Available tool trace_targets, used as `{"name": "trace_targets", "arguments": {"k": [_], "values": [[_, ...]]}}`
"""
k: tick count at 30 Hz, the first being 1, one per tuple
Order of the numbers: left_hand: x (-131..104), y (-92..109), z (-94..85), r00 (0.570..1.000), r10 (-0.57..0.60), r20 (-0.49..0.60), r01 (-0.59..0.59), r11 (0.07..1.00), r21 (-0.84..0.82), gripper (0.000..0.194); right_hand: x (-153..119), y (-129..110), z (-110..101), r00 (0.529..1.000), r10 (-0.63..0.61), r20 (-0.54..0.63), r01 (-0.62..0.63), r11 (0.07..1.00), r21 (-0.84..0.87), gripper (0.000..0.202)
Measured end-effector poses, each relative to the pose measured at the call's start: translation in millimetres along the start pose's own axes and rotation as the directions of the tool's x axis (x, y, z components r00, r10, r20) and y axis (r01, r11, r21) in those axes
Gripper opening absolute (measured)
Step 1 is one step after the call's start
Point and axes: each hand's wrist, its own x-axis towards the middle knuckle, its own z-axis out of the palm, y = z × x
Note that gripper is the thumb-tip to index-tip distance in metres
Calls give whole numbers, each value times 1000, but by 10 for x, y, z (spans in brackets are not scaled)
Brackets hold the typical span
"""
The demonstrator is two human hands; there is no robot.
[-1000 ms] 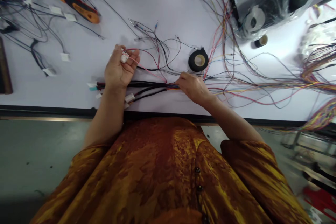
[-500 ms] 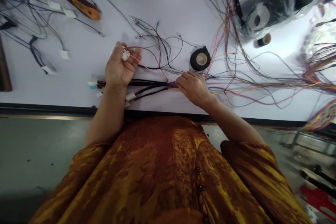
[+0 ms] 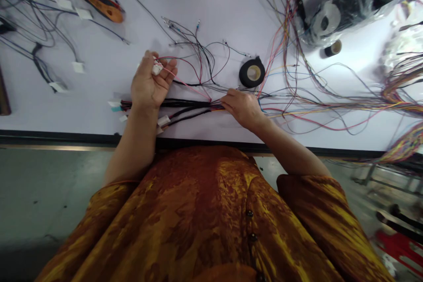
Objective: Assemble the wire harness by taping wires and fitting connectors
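My left hand (image 3: 150,81), palm up, holds a white connector (image 3: 157,67) between thumb and fingers; pink and red wires run from it to the right. My right hand (image 3: 241,105) has its fingers closed over the wire bundle (image 3: 216,106) near the middle of the table. Left of those fingers, the bundle branches into black-wrapped cables (image 3: 185,104) that pass below my left hand. Just above my right hand lies a roll of black tape (image 3: 252,72). Thin wires with metal terminals (image 3: 198,37) spread out between the hands, farther up the table.
An orange and black cutter (image 3: 95,0) lies at the upper left among labelled dark wires (image 3: 42,22). Plastic-wrapped tape rolls (image 3: 350,9) and a small black roll (image 3: 333,48) are at the upper right. Long coloured wires (image 3: 330,108) stretch to the right edge.
The view has shifted slightly. My right hand's fingers have drawn together a little over the wires; my left hand keeps the white connector.
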Motion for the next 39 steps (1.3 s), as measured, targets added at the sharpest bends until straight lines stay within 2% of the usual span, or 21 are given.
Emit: {"name": "trace_targets", "arguments": {"k": [2, 9, 17, 19, 21, 23, 25, 27, 30, 31, 33, 36, 37, 39], "values": [[-5, 5, 0, 1000, -7, 9, 7, 1000, 12, 36, 18, -4, -1, 1000, 5, 0, -5, 999, -40, 32], [-11, 2, -2, 1000, -3, 4, 3, 1000, 14, 35, 16, 75, 52, 985, -137, -106, 128, 988, -82, 26], [-5, -2, 3, 1000, 0, -19, 1, 999, 39, 34, -26, -20, -86, 988, -105, -114, 105, 994, -5, 25], [-10, -6, 4, 1000, 10, -29, -9, 999, 45, 32, -78, 80, -134, 993, -34, -115, 37, 999, 25, 24], [-12, -16, 0, 999, 24, -32, -23, 999, 40, 30, -163, 238, -168, 987, 100, -126, -95, 995, 42, 22], [-6, -31, -8, 999, 33, -22, -33, 999, 31, 28, -269, 380, -186, 957, 250, -146, -245, 968, 52, 21], [6, -48, -21, 999, 40, -13, -39, 999, 32, 27, -363, 428, -184, 914, 336, -227, -325, 942, 84, 22], [19, -64, -35, 999, 48, -10, -48, 998, 47, 25, -412, 358, -157, 870, 325, -371, -287, 945, 156, 27], [29, -76, -57, 998, 64, -3, -63, 995, 73, 21, -373, 182, -84, 819, 255, -514, -124, 954, 274, 32], [28, -77, -62, 998, 67, 0, -67, 995, 73, 20, -340, 157, -58, 810, 261, -525, -109, 947, 302, 32], [25, -79, -67, 997, 72, 3, -72, 995, 63, 18, -284, 214, -13, 786, 337, -518, -188, 929, 318, 28], [24, -82, -68, 996, 84, -9, -83, 995, 57, 19, -317, 509, 41, 749, 486, -450, -417, 874, 249, 24], [25, -83, -68, 996, 86, -13, -85, 994, 63, 19, -366, 622, 57, 744, 519, -420, -466, 854, 230, 23], [31, -83, -69, 996, 87, -15, -86, 994, 70, 19, -490, 800, 88, 737, 553, -388, -484, 833, 268, 21]]}}
